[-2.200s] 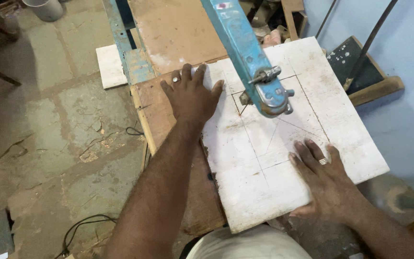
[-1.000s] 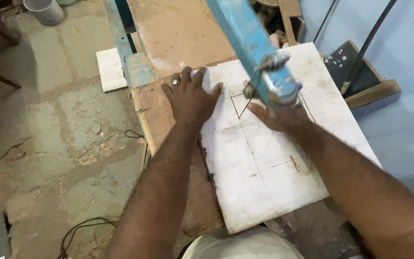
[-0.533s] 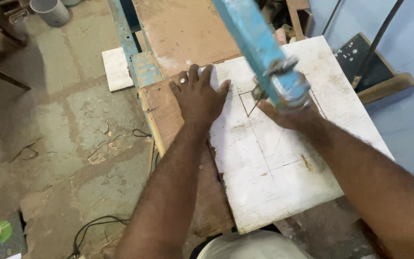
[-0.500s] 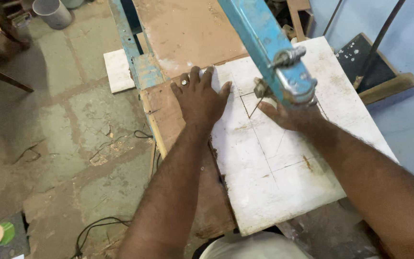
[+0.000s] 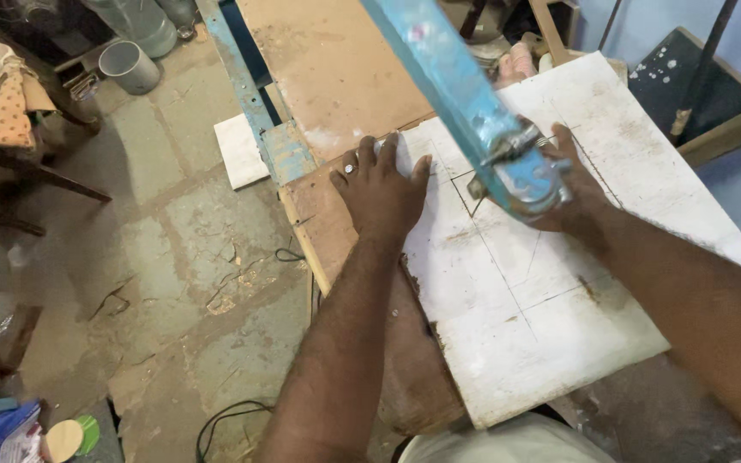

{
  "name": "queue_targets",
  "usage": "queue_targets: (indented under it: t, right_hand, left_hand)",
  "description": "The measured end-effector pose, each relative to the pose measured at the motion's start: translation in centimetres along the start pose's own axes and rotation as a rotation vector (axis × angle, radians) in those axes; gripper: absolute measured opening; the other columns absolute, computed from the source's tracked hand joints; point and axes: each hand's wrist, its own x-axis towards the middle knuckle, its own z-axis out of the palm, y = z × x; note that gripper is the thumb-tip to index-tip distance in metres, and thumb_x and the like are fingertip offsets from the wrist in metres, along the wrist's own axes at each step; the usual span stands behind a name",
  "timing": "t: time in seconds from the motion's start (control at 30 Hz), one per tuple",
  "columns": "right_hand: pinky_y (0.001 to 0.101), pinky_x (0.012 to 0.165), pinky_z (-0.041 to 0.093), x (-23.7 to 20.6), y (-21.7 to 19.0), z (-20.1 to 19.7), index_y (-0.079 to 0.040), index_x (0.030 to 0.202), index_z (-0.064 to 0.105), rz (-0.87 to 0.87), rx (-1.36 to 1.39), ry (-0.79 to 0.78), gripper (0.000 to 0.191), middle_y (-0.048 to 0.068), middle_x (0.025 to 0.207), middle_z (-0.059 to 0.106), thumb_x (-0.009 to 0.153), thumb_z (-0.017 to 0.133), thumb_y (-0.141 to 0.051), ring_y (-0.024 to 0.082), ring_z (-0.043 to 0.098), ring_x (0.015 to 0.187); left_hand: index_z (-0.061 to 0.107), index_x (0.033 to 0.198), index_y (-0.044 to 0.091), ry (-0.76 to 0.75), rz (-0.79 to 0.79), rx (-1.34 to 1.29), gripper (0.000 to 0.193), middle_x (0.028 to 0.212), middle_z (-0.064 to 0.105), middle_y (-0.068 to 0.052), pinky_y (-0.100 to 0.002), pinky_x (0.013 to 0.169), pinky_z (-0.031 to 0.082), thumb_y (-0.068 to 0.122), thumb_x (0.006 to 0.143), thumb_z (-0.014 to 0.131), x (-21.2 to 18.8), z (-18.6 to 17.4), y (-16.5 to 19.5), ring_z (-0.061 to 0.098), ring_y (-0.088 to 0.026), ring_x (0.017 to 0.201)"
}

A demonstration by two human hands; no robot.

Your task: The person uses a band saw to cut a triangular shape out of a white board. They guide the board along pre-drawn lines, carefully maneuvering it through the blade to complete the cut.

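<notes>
A: Where do we have our hands?

B: Our left hand point(image 5: 381, 184) lies flat, fingers spread, pressing on the near-left corner area of the white board point(image 5: 542, 283). It grips nothing; the palm just rests on the surface, and there's a ring on one finger.

A: And the other one?

B: Our right hand point(image 5: 572, 193) is up at the blue saw arm point(image 5: 465, 103), right behind its metal end piece. The arm covers much of the fingers, so we cannot tell whether they close on anything or only rest on the board.

A: Where is the board itself?

B: It lies across the brown workbench point(image 5: 336, 69), tilted in the view, with its near edge overhanging close to our body. Thin pencil lines cross it, and the saw's end sits over a drawn corner between our two hands.

A: Anything around us?

B: A small white slab point(image 5: 240, 153) lies on the concrete floor point(image 5: 173, 257) beside the bench's blue frame, a grey bucket point(image 5: 128, 67) stands farther off, and a black cable point(image 5: 225, 416) curls near our feet.
</notes>
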Motion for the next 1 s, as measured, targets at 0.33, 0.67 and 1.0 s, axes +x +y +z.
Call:
queue_targets:
  t: [0.33,0.67,1.0]
  right_hand:
    - [0.0542,0.102,0.041,-0.2,1.0,1.2,-0.027,0.133,0.057,0.053,-0.39,-0.098,0.05,0.003,0.137,0.063,0.088,0.063,-0.048,0.026,0.055,0.13]
    - [0.0604,0.105,0.028,1.3,1.8,1.8,-0.04,0.134,0.054,0.253,-0.469,-0.309,0.053,-0.004,0.146,0.057,0.091,0.044,-0.068,0.023,0.044,0.138]
    - [0.0568,0.103,0.033,2.9,1.9,1.5,-0.034,0.136,0.054,0.038,-0.308,-0.11,0.052,-0.001,0.142,0.058,0.092,0.05,-0.061,0.023,0.048,0.133]
  left_hand:
    - [0.053,0.15,0.017,0.037,0.11,-0.044,0.063,0.166,0.026,-0.026,-0.077,0.113,0.017,0.046,0.094,0.061,-10.8,-2.4,1.5,0.022,-0.052,0.151]
    - [0.018,0.156,-0.006,-0.52,0.355,-0.014,0.126,0.164,0.009,-0.032,-0.083,0.108,-0.003,0.08,0.076,0.063,-23.1,-4.6,6.1,-0.002,-0.05,0.153]
    - [0.031,0.155,-0.003,-0.366,0.339,-0.028,0.122,0.164,0.017,-0.032,-0.085,0.106,0.004,0.082,0.075,0.065,-23.3,-3.5,6.1,0.005,-0.049,0.154]
